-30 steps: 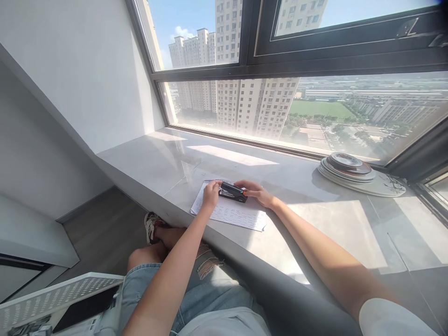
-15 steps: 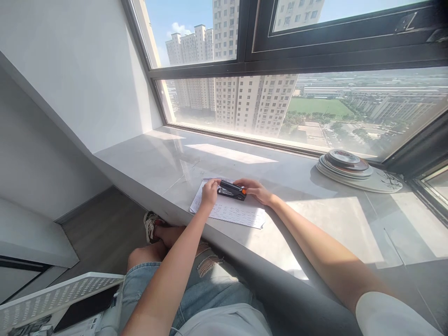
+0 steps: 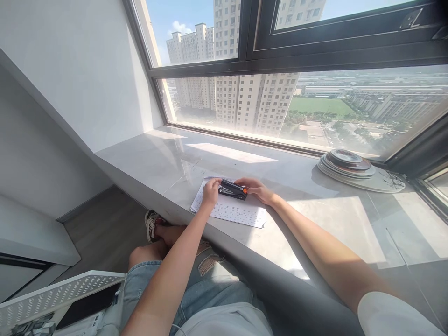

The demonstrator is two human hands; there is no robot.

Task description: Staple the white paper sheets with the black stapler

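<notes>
A black stapler (image 3: 232, 189) with an orange end is held on its side just over a sheaf of printed paper (image 3: 241, 214). My left hand (image 3: 211, 192) is closed on the stapler's left end. My right hand (image 3: 257, 190) grips the other end, by the orange part, with its fingers curling behind the stapler. The paper lies on the grey windowsill, its near-left corner close to the front edge. Parts of the upper sheet are hidden behind the hands and stapler.
A stack of plates (image 3: 346, 167) stands at the right of the grey sill (image 3: 154, 161), near the window frame. A white perforated basket (image 3: 66, 296) with a dark flat item and small things inside sits at the lower left, beside my legs.
The hands and stapler keep nearly the same pose over the paper. The whole view has shifted very slightly.
</notes>
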